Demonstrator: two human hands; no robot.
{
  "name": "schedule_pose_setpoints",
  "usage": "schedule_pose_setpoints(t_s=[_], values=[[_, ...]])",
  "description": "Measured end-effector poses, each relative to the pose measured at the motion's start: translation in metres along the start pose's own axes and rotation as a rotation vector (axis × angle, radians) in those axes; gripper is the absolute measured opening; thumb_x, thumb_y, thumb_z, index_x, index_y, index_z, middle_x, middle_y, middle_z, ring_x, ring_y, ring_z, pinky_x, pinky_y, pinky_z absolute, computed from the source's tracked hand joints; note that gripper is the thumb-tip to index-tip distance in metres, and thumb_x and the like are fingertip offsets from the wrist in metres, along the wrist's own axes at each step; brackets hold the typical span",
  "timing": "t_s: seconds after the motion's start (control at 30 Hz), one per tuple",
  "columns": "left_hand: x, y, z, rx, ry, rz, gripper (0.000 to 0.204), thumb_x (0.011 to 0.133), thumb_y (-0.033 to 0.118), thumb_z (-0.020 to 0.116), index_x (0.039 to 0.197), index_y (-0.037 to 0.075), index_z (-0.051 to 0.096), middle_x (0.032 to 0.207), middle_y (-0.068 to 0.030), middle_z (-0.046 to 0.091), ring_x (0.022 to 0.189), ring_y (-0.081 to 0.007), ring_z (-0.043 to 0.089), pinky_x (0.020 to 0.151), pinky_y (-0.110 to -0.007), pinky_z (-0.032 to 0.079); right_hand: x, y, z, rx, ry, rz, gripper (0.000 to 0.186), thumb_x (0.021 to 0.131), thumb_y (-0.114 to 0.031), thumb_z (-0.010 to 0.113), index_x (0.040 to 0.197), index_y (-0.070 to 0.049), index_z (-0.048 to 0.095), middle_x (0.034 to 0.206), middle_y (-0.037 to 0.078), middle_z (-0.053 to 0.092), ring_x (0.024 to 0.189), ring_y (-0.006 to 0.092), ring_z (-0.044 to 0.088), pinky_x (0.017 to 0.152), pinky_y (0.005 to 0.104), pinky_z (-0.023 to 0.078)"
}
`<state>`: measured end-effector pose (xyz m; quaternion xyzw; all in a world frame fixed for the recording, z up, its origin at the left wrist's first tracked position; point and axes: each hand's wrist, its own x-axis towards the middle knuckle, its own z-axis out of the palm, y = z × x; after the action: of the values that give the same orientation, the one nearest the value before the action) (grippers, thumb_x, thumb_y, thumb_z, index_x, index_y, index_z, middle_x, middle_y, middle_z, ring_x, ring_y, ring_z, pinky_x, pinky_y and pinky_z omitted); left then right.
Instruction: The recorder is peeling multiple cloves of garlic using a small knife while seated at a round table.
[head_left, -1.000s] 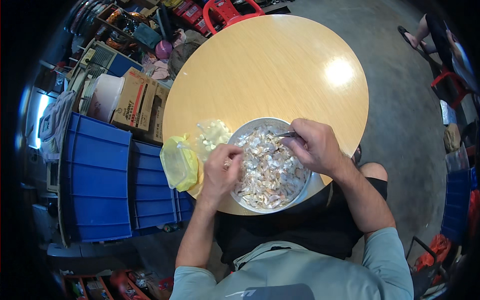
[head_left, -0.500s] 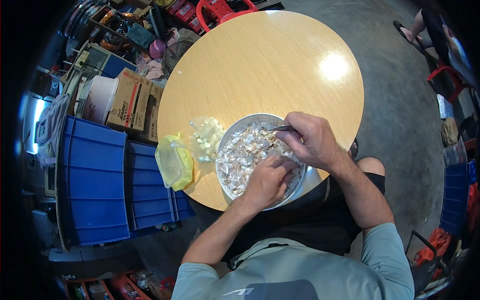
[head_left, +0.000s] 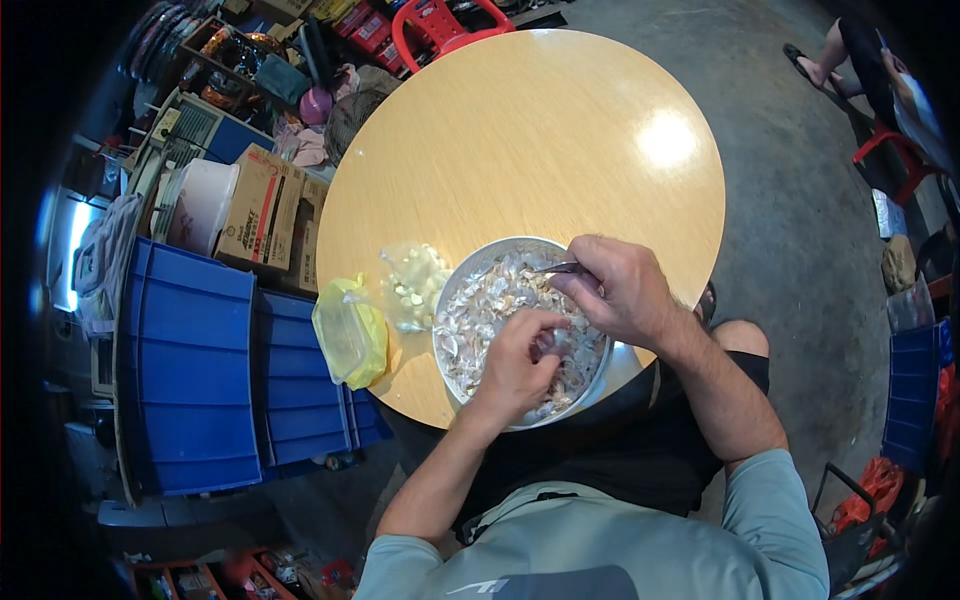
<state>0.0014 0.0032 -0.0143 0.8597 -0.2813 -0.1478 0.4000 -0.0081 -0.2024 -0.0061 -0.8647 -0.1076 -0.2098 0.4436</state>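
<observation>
A round white bowl [head_left: 439, 350] stands at the near edge of the table, full of papery whitish and brownish flakes [head_left: 470, 305] that look like garlic skins. My right hand [head_left: 628, 290] is over the bowl's right rim, closed on a small knife [head_left: 565, 267] whose short dark blade points left. Inside the bowl, low over the flakes, is my left hand [head_left: 515, 365], its thumb and fingers curled toward each other. What they hold, if anything, is too small to make out. Left of the bowl lies a clear plastic bag [head_left: 418, 285] of pale peeled cloves.
The round wooden table [head_left: 520, 130] stretches away in front. A yellow bag with a clear plastic container [head_left: 345, 330] sits at its left edge. Blue crates [head_left: 190, 370] and a cardboard box [head_left: 255, 210] stand to the left. Another person's leg [head_left: 835, 60] shows at far right.
My left hand has shifted slightly up and left, and its fingers have turned and opened somewhat from a tighter curl. My right hand keeps the knife almost in place.
</observation>
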Motion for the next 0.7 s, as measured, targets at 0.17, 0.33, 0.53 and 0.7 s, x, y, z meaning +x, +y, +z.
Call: schedule_pose_setpoints(t_s=[0.17,0.33,0.53,0.7], values=[[0.0,-0.012,-0.005,-0.626,0.122,-0.154,0.024,0.096,-0.001,0.063,0.12,-0.001,0.064,0.115,-0.0065,0.068,0.099,-0.0074,0.063,0.08,-0.023,0.054,-0.001,-0.004,0.005,-0.005,0.04,-0.022,0.016,0.083,-0.01,0.073,0.086,-0.001,0.059,0.071,0.017,0.061,0.066,0.0355,0.063,0.058,0.042,0.048],[-0.004,-0.013,-0.01,-1.042,0.216,-0.231,0.03,0.096,0.002,0.064,0.126,-0.001,0.058,0.112,-0.0085,0.068,0.096,-0.0093,0.065,0.078,-0.02,0.052,-0.004,-0.01,0.006,0.08,0.001,0.004,0.017,0.089,-0.009,0.066,0.101,-0.001,0.056,0.081,0.022,0.064,0.077,0.0416,0.066,0.068,0.0477,0.053],[-0.004,-0.008,-0.008,-1.275,0.259,-0.273,0.032,0.098,0.007,0.063,0.129,0.0,0.058,0.105,-0.0044,0.066,0.088,-0.0074,0.062,0.07,-0.018,0.049,-0.009,-0.013,0.012,0.014,-0.018,-0.128,0.019,0.087,-0.006,0.064,0.1,-0.001,0.051,0.081,0.021,0.061,0.079,0.0433,0.064,0.067,0.0484,0.052],[-0.001,0.004,-0.005,-1.315,0.322,-0.285,0.032,0.1,0.009,0.061,0.131,0.001,0.058,0.104,-0.0026,0.067,0.087,-0.0061,0.061,0.069,-0.018,0.048,-0.013,-0.028,0.019,0.016,-0.06,-0.089,0.023,0.089,-0.013,0.069,0.097,-0.001,0.05,0.078,0.018,0.062,0.074,0.0388,0.066,0.06,0.0455,0.053]])
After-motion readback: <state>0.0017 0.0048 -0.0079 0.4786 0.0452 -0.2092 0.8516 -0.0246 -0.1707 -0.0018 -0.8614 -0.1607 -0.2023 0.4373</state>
